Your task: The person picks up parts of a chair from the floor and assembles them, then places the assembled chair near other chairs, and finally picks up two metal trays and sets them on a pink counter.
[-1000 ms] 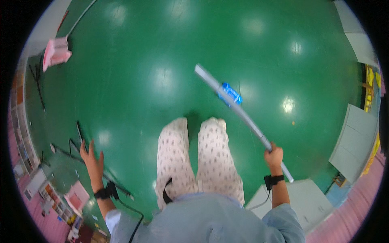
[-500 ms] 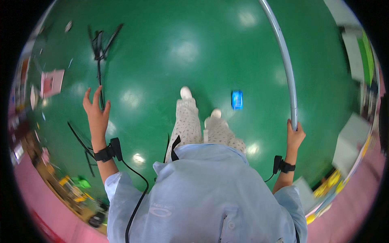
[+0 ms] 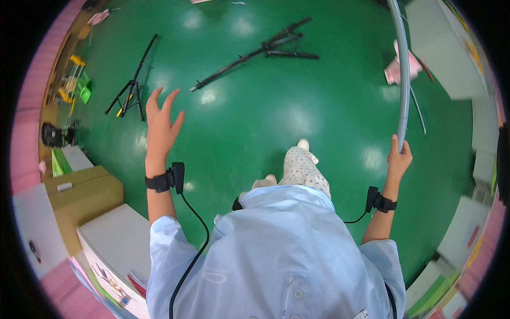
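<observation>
My right hand (image 3: pixel 398 157) is wrapped round the near end of a long grey pole (image 3: pixel 405 90), which rises away from me and leaves the view at the top; its far end is out of sight. My left hand (image 3: pixel 162 125) hangs in the air, fingers spread, holding nothing. Beyond its fingertips a black tripod stand (image 3: pixel 265 48) lies on the green floor with its legs toward the far right. Another black tripod stand (image 3: pixel 130 87) is to the left of that hand, its legs partly spread.
Brown cardboard box (image 3: pixel 87 191) and white cabinet (image 3: pixel 117 234) stand close on my left. A green dustpan (image 3: pixel 84 87) and yellow frame sit against the left wall. Pink object (image 3: pixel 393 72) lies behind the pole, near white panels (image 3: pixel 446 48) on the right.
I have turned and stepped, so the room has swung round: the tripod stands now lie ahead and the blue packet is out of view. My right hand still grips the pole.
</observation>
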A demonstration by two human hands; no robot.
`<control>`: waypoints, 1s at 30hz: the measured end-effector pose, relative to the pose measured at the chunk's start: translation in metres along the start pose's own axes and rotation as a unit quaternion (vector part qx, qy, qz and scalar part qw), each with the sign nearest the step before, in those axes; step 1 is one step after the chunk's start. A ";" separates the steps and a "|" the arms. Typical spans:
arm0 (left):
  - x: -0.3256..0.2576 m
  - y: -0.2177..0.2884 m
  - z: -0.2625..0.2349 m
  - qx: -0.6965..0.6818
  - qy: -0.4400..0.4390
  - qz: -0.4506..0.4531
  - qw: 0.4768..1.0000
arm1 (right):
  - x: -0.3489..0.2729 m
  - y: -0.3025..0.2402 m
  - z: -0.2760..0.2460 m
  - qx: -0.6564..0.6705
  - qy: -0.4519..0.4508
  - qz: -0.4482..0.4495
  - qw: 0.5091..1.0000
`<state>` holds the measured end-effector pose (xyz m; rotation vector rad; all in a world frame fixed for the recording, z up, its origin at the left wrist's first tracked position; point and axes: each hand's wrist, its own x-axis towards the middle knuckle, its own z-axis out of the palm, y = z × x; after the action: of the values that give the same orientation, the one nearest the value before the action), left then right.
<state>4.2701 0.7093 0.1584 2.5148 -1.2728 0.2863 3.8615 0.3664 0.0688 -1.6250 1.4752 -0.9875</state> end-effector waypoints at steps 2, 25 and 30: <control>-0.007 -0.021 0.005 0.014 0.026 -0.065 0.997 | 0.044 -0.020 0.039 0.005 -0.047 -0.029 0.998; 0.249 -0.289 0.024 0.096 0.073 -0.352 0.928 | 0.285 -0.343 0.504 0.134 -0.140 -0.135 0.972; 0.463 -0.351 0.033 0.032 0.119 -0.209 0.970 | 0.326 -0.379 0.550 0.134 -0.106 -0.116 0.978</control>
<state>4.8268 0.5469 0.2084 2.6264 -0.6336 0.5145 4.5388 0.0829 0.1837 -1.6690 0.9816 -1.0524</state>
